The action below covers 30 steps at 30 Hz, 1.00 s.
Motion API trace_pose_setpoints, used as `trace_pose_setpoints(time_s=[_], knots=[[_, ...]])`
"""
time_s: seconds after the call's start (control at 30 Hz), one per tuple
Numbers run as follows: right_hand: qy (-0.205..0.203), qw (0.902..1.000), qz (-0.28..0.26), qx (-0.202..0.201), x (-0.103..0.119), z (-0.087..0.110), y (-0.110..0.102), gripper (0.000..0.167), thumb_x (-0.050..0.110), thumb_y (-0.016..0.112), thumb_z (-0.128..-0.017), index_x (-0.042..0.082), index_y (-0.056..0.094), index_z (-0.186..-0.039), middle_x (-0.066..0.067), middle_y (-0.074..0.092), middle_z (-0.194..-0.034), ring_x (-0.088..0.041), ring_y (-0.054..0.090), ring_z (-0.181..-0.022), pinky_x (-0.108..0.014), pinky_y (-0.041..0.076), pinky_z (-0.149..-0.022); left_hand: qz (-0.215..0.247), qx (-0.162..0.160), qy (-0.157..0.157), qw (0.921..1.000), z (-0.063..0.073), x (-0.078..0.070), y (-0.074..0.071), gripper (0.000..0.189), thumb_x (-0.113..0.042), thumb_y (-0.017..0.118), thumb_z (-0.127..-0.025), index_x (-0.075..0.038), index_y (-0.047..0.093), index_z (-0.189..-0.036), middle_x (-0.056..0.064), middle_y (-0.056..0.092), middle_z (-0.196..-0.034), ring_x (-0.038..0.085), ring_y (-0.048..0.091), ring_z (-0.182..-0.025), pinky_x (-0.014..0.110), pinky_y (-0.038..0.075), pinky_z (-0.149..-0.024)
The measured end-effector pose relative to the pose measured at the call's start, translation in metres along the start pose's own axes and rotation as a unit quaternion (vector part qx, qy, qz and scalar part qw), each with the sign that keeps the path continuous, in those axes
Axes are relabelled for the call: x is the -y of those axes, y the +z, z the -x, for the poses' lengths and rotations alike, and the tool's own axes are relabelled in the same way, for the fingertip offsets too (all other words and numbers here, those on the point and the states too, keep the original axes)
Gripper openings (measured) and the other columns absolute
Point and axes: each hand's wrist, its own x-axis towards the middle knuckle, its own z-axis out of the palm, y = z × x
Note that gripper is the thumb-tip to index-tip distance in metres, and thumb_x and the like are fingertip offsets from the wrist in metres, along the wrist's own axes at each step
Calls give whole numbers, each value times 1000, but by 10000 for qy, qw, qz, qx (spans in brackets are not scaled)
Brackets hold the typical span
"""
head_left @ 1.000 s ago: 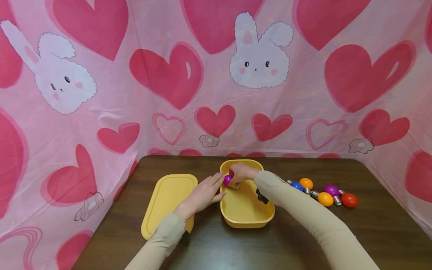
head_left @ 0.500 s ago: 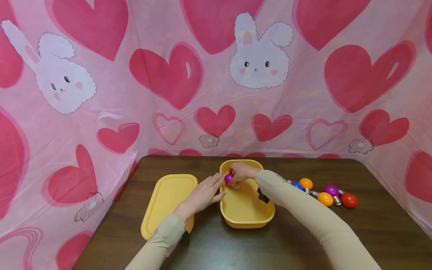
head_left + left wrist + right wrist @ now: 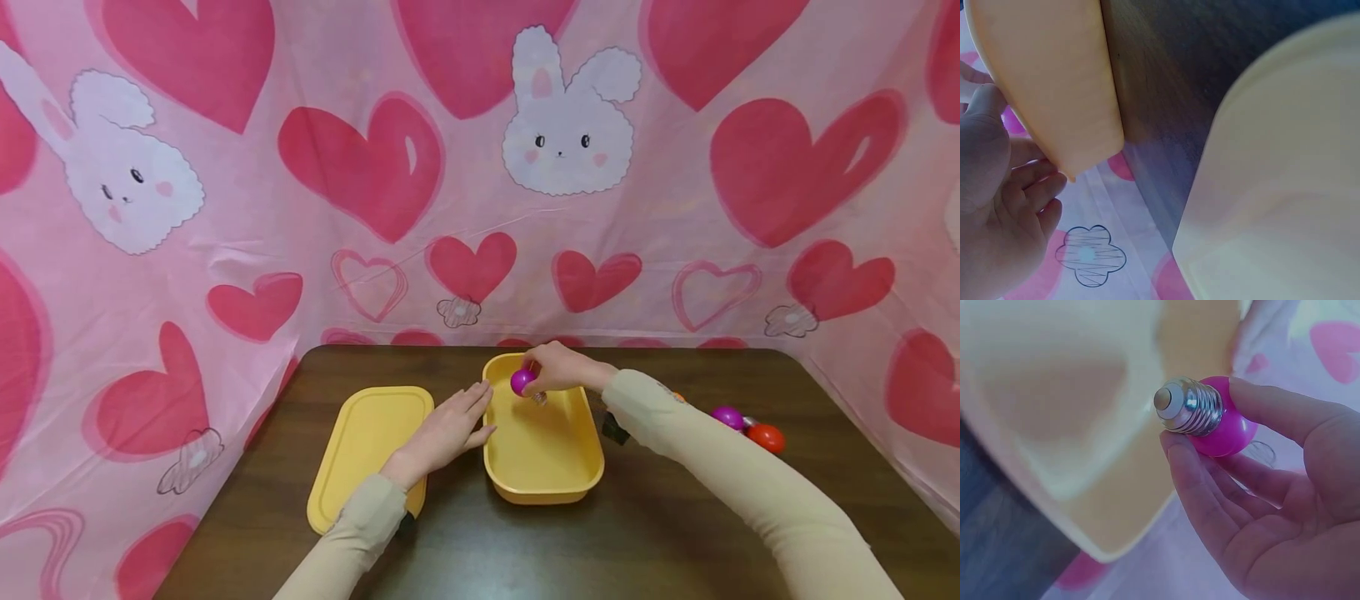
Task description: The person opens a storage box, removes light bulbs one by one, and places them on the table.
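My right hand (image 3: 564,367) pinches a purple light bulb (image 3: 522,382) over the far end of a yellow plastic box (image 3: 543,493). In the right wrist view the bulb (image 3: 1225,425) shows its silver screw base pointing away from the palm, with thumb and fingertips round the purple globe. My left hand (image 3: 444,427) rests against the box's left rim, its fingers mostly straight. The left wrist view shows that hand (image 3: 1013,200) touching the rim from outside. No other bulb is visible in the box.
A flat yellow lid (image 3: 375,429) lies on the dark wooden table (image 3: 480,558), left of the box. To the right are a purple bulb (image 3: 727,417) and a red bulb (image 3: 767,438); the right sleeve hides others. A pink heart-patterned cloth (image 3: 480,317) hangs behind.
My right hand has lifted the purple bulb up and slightly right, away from the box's left wall. The left hand stays at the rim. The head view has shifted a little.
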Motion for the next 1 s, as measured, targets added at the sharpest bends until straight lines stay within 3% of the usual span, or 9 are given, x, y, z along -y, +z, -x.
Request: trace_pose_setpoints(time_s=[0.23, 0.63, 1.0], knots=[[-466, 9981, 15, -408, -16, 27, -17, 41, 27, 79, -83, 0, 67, -112, -10, 73, -99, -18, 66, -87, -32, 62, -82, 37, -99, 46, 9999, 1, -1, 0, 60, -33, 62, -96, 5, 50, -142, 20, 49, -150, 32, 50, -139, 46, 41, -116], [-515, 9935, 16, -1020, -54, 71, -33, 34, 25, 80, -82, 1, 69, -104, -7, 73, -92, -16, 62, -79, -32, 61, -75, 152, 10, -15, 9999, 0, -2, -4, 60, -32, 61, -97, 5, 49, -143, 21, 48, -151, 33, 48, -140, 48, 41, -116], [21, 9954, -297, -906, -90, 111, -23, 44, 33, 77, -85, 2, 67, -113, -9, 73, -100, -13, 64, -81, -35, 62, -78, 302, 143, -104, 9994, -1, -3, -4, 60, -30, 61, -97, 5, 47, -144, 21, 46, -152, 34, 47, -141, 50, 40, -116]])
